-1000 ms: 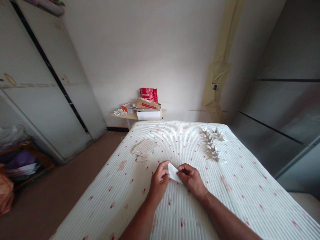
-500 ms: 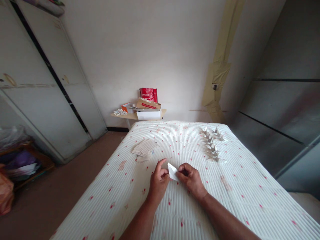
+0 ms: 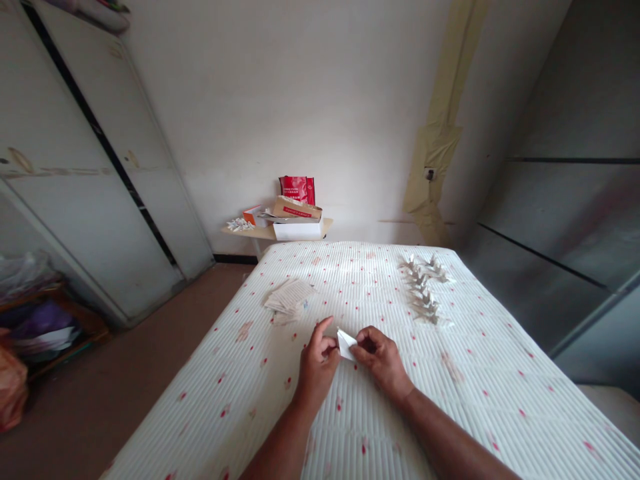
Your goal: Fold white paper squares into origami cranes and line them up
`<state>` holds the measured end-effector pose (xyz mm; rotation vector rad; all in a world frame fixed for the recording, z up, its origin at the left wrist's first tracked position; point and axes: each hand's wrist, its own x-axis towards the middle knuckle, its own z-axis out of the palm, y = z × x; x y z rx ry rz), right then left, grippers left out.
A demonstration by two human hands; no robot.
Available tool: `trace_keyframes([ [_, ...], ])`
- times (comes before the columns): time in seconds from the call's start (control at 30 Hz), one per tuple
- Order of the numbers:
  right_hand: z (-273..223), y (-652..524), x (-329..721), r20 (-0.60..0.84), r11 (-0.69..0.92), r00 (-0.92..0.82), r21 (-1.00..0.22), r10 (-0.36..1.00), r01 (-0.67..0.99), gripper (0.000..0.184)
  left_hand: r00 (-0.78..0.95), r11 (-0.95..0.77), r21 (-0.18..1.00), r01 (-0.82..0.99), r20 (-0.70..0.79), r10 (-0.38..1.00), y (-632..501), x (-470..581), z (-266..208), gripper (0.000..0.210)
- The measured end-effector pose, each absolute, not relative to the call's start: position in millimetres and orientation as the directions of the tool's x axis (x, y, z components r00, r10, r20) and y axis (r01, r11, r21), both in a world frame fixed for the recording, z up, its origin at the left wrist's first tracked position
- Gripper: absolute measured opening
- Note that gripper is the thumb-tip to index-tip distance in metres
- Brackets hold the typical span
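Over the near half of the bed [image 3: 380, 273], about midway between its left and right edges, a small piece of folded white paper [image 3: 346, 345] is held up between two bare hands. By the right hand [image 3: 381, 357] its right side is gripped in a narrow pinch of thumb and curled fingers. By the left hand [image 3: 319, 357] its left edge is met at the thumb, with the index finger raised clear; whether that edge is pinched or only steadied cannot be told. The paper is brought to a pointed, many-sided form, so folding seems to be partly done, with no wings or neck made out yet.

Farther off, toward the left edge, a loose pile of flat printed sheets [image 3: 290, 298] is laid; these appear to be left unfolded. Nearer the far right corner, a cluster of folded paper shapes [image 3: 425, 295] is set out, pointed and crane-like, and these are judged finished; they are too crowded to be counted.

Beyond the far edge, a red bag [image 3: 295, 190] and a white box [image 3: 299, 231] are kept on a small table [image 3: 263, 233] by the wall [image 3: 300, 87].
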<state>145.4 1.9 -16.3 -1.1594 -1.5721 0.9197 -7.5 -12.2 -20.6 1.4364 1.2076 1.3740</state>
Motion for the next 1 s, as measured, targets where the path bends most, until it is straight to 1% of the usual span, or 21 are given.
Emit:
trace_keyframes([
  [0.17, -13, 1, 146, 0.303, 0.311, -0.079, -0.889, 0.950, 0.336, 0.010, 0.009, -0.228, 0.969, 0.099, 0.229, 0.973, -14, -6, -16, 0.049],
  [0.37, -3, -1, 146, 0.392, 0.400, -0.108, -0.821, 0.914, 0.407, 0.011, 0.042, -0.236, 0.957, 0.171, 0.232, 0.972, -13, -6, -19, 0.017],
  [0.47, -1, -2, 146, 0.403, 0.422, -0.136, -0.814, 0.905, 0.398, 0.012, 0.029, -0.246, 0.952, 0.184, 0.245, 0.969, -12, -6, -20, 0.008],
  [0.53, -2, -3, 145, 0.365, 0.394, -0.150, -0.844, 0.919, 0.364, 0.013, 0.014, -0.243, 0.948, 0.207, 0.246, 0.969, -13, -6, -20, 0.006],
  [0.63, -3, -3, 144, 0.260, 0.296, -0.160, -0.914, 0.952, 0.276, 0.019, 0.015, -0.239, 0.952, 0.192, 0.241, 0.970, -13, -7, -16, 0.009],
  [0.73, -3, -3, 143, 0.167, 0.200, -0.180, -0.963, 0.969, 0.182, 0.024, 0.024, -0.227, 0.967, 0.115, 0.226, 0.974, -14, -7, -11, 0.018],
  [0.8, -1, -4, 142, 0.122, 0.151, -0.212, -0.980, 0.970, 0.126, 0.026, 0.007, -0.187, 0.982, 0.041, 0.187, 0.982, -13, -8, -10, 0.022],
  [0.9, 2, -5, 140, 0.081, 0.099, -0.232, -0.993, 0.969, 0.066, 0.029, 0.027, -0.114, 0.990, -0.080, 0.116, 0.993, -12, -9, -10, 0.025],
  [1.0, 3, -6, 140, 0.060, 0.073, -0.233, -0.996, 0.971, 0.051, 0.031, 0.076, -0.101, 0.989, -0.109, 0.110, 0.991, -12, -9, -11, 0.024],
])
